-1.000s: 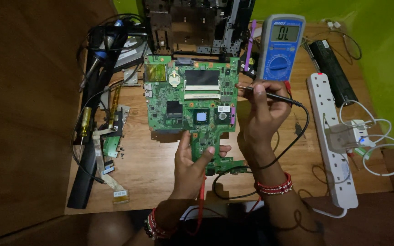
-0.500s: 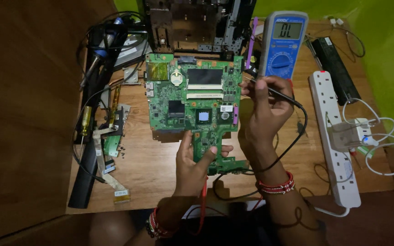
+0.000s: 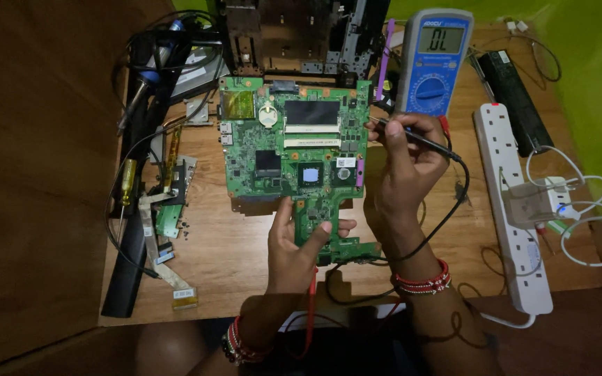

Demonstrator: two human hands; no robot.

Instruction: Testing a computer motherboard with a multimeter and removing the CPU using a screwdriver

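**Hands steady on board and probe**

Both hands work apart from each other over the green circuit board (image 3: 294,150), which lies flat on the wooden surface (image 3: 217,278). The left hand (image 3: 294,247) presses down on the board's narrow lower tongue, fingers spread and thumb laid across it; a red lead (image 3: 310,306) runs under the wrist, though whether the hand holds its probe cannot be told. The right hand (image 3: 405,170) is closed pen-fashion on the black probe (image 3: 412,137), whose tip meets the board's right edge.

To do this well, keep the left hand's weight flat so the board cannot rock, and rest the right wrist on the surface so the tip stays on one contact without sliding onto its neighbours. The blue multimeter (image 3: 432,63) stands just beyond the right hand, its display in easy view.
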